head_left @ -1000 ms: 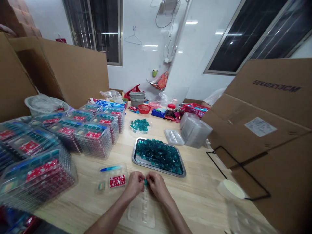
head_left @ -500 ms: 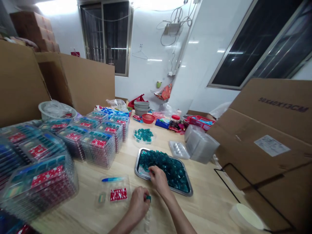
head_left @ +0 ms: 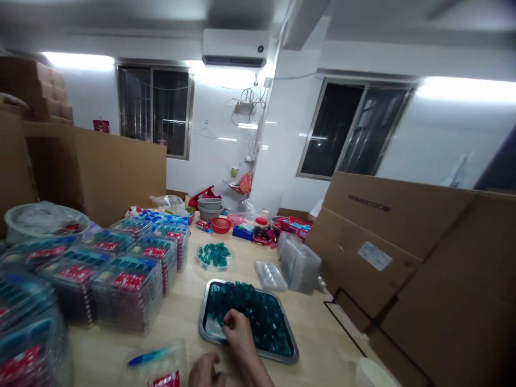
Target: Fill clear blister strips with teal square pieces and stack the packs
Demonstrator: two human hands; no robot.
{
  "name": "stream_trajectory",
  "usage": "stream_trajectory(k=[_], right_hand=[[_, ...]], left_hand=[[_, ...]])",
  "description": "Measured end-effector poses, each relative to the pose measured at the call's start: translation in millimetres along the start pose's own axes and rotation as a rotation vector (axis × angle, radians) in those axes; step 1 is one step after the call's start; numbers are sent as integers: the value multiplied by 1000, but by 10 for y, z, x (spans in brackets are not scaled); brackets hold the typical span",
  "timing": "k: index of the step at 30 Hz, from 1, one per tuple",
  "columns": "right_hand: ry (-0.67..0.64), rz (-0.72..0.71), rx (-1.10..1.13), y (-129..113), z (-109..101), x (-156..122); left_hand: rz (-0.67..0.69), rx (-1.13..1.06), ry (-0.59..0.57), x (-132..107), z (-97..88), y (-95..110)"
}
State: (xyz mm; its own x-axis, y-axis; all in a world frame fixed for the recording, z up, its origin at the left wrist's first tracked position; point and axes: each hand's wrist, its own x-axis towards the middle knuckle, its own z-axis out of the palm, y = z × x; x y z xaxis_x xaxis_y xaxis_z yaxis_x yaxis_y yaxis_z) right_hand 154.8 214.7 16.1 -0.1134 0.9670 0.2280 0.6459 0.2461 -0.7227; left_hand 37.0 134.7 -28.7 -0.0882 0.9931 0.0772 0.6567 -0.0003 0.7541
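My right hand (head_left: pixel 241 334) is over the near left part of a metal tray (head_left: pixel 213 327), its thumb and fingers pinched together. Whatever is between those fingertips is too small to tell. Glossy teal pieces (head_left: pixel 268 322) heap over most of the tray. At the bottom edge my left hand (head_left: pixel 205 370) is curled, partly cut off, with a small dark teal piece at its fingertips. Left of it lies a clear plastic tray (head_left: pixel 180 352), also cut off, holding a blue pen-shaped item (head_left: pixel 149 357) and a red packet with white marks (head_left: pixel 166 379).
Stacks of filled clear cases (head_left: pixel 127 301) stand on the left. Beyond the metal tray are a clear dish of teal pieces (head_left: pixel 215 255) and stacked clear plastic trays (head_left: pixel 300 266). A cardboard box (head_left: pixel 355 236) and a black wire frame (head_left: pixel 346 328) border the right.
The head view has tilted up, so the table sits lower and the left hand is partly cut off. My right hand stays pinched over the metal tray; the left stays curled.
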Motion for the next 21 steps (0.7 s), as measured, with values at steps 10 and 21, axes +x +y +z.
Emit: stream_trajectory(k=[10,21], right_hand=[[-27,78,541,-262,-243,-749],[-208,226,915,-225,-312,-933]], left_hand=[[-144,-626,111,-54,-351,439],[-201,-941,-119,-271,-544,543]])
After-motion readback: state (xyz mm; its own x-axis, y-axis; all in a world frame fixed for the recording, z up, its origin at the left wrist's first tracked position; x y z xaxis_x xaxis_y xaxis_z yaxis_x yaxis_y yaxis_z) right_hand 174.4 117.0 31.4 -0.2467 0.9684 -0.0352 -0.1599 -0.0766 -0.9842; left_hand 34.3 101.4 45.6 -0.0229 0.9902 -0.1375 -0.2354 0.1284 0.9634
